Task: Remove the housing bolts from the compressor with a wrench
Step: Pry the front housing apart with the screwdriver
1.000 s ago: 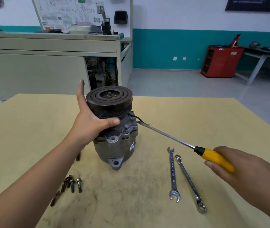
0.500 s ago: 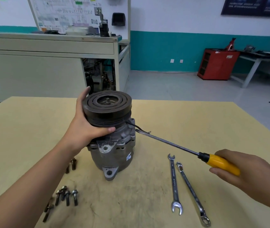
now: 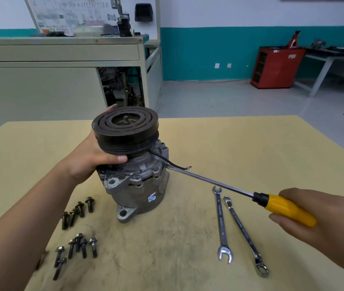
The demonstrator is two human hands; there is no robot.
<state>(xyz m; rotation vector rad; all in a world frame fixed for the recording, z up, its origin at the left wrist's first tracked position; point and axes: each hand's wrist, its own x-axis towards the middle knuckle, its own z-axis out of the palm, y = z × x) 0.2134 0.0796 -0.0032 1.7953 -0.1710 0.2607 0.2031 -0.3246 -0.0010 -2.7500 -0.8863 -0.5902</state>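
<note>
The grey compressor (image 3: 139, 185) stands tilted on the yellow table (image 3: 188, 248), its black pulley (image 3: 125, 129) on top. My left hand (image 3: 91, 158) grips the pulley's left side, thumb under its rim. My right hand (image 3: 322, 225) holds a yellow-handled screwdriver (image 3: 284, 208); its blade tip sits at the housing seam on the compressor's right, by a short black wire (image 3: 173, 162). Several removed bolts (image 3: 76, 229) lie at the front left. Two wrenches (image 3: 221, 223) lie on the table at the right, untouched.
A grey workbench cabinet (image 3: 62, 80) stands behind the table. A red cabinet (image 3: 276, 68) and a white-legged table (image 3: 334, 59) stand at the far right against a teal wall.
The compressor has tipped further to the right under my left hand. The view dropped, so more bolts show at the front left. The screwdriver tip stays at the housing seam.
</note>
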